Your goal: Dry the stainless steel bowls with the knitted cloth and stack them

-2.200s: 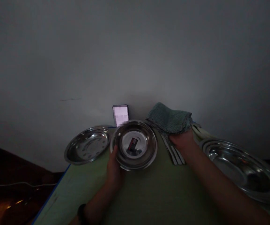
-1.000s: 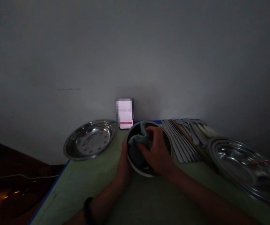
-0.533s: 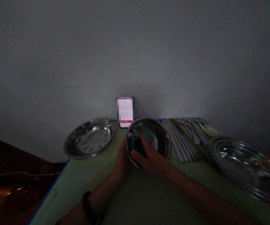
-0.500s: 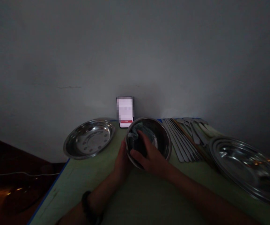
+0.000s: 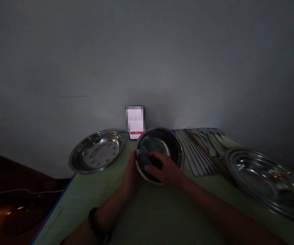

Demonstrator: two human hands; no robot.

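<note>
A steel bowl [image 5: 176, 149] is tilted toward me at the middle of the table. My left hand [image 5: 132, 175] grips its left side; the fingers behind the bowl are hidden. Inside lies a grey-green cloth [image 5: 150, 145], bunched against the left inner wall. My right hand [image 5: 166, 170] reaches into the bowl with bent fingers, its thumb and fingertips closed on the lower fold of the cloth.
A phone [image 5: 136, 120] leans on the wall behind the bowl. To the left lies a steel plate [image 5: 98, 154]. Chopsticks [image 5: 196, 153], spoons [image 5: 208, 139] and a larger steel plate [image 5: 254, 180] lie to the right on the green table [image 5: 147, 217].
My right hand has shifted slightly down inside the bowl, and more of the cloth's upper part shows. The left hand keeps its hold on the bowl.
</note>
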